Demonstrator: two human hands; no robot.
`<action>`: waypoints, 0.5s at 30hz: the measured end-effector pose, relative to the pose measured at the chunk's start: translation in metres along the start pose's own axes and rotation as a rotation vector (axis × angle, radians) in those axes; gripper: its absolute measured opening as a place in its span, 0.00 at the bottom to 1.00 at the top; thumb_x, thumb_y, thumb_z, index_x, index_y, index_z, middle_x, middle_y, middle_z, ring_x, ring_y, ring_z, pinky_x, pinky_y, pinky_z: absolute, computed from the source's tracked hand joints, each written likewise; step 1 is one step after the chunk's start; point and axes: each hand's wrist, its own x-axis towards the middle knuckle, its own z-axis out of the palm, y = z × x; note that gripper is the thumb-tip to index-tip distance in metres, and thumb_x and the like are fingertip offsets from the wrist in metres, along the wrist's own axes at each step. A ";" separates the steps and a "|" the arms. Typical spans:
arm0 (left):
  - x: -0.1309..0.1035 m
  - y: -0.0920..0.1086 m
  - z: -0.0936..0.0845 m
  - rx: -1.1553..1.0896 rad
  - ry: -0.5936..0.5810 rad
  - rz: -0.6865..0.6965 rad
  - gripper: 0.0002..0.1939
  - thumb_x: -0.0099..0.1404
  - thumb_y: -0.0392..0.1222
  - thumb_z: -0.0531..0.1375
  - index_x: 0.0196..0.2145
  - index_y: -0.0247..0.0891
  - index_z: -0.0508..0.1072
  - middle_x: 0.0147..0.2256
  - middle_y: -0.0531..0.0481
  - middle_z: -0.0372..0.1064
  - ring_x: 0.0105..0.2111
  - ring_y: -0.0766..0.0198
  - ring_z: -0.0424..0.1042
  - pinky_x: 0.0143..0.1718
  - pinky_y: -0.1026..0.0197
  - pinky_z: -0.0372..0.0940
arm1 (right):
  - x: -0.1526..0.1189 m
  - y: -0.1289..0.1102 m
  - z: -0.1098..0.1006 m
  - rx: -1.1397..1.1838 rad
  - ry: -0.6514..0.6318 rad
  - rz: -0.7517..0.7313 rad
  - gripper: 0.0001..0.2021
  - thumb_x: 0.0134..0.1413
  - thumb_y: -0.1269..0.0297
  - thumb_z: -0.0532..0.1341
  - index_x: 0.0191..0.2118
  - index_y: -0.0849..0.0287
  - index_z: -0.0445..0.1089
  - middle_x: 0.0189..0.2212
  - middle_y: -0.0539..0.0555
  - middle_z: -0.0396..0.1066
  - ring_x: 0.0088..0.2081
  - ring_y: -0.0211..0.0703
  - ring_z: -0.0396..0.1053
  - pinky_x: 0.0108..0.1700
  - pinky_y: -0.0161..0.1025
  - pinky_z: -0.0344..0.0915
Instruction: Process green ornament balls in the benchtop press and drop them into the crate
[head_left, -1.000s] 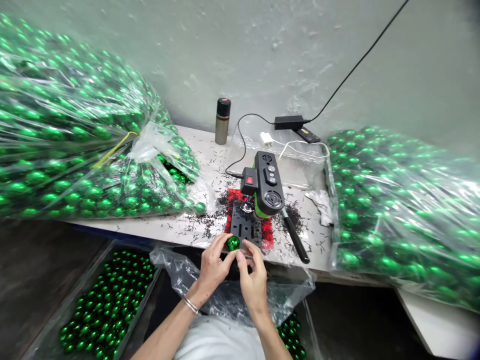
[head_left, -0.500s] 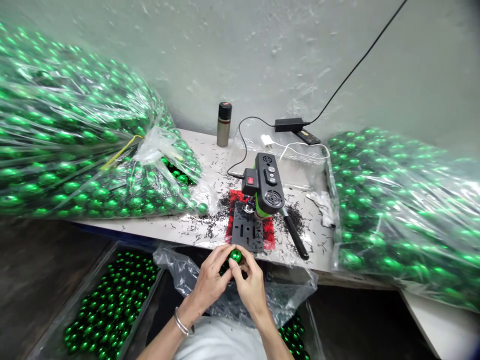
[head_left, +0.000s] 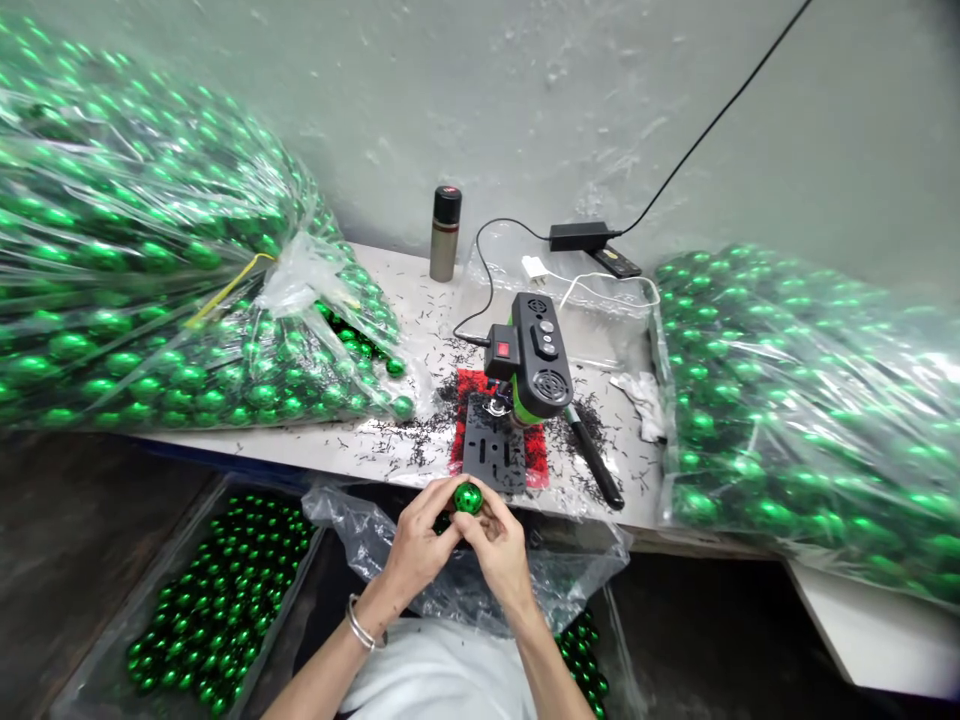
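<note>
A shiny green ball (head_left: 468, 497) is held between the fingertips of my left hand (head_left: 421, 535) and my right hand (head_left: 495, 545), just in front of the table's edge. Both hands are closed around it, and part of another green ball (head_left: 442, 522) shows below my left fingers. Right beyond the hands lies a black slotted metal plate (head_left: 491, 450) on a red mat (head_left: 537, 455). Over the plate stands a black and green drill press (head_left: 541, 355) with a black-gripped lever (head_left: 595, 460) on its right. Clear plastic (head_left: 360, 530) spreads beneath my hands.
Large clear bags of green balls stand left (head_left: 150, 300) and right (head_left: 810, 430). A spray can (head_left: 445, 235), a power adapter (head_left: 579, 237) with cables and a white cloth (head_left: 642, 400) lie behind. Black shavings litter the white table (head_left: 300, 450). Green balls fill a low container (head_left: 225, 590).
The view has shifted slightly, so the table items appear a little higher. Both hands still hold the ball, which has turned slightly and shows more of its surface.
</note>
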 end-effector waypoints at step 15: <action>-0.002 0.000 -0.001 0.046 -0.091 0.052 0.21 0.66 0.35 0.58 0.56 0.43 0.71 0.50 0.44 0.73 0.49 0.58 0.74 0.51 0.56 0.71 | -0.003 0.005 -0.006 -0.013 -0.058 0.069 0.24 0.49 0.54 0.66 0.52 0.58 0.69 0.49 0.59 0.75 0.44 0.45 0.77 0.43 0.37 0.75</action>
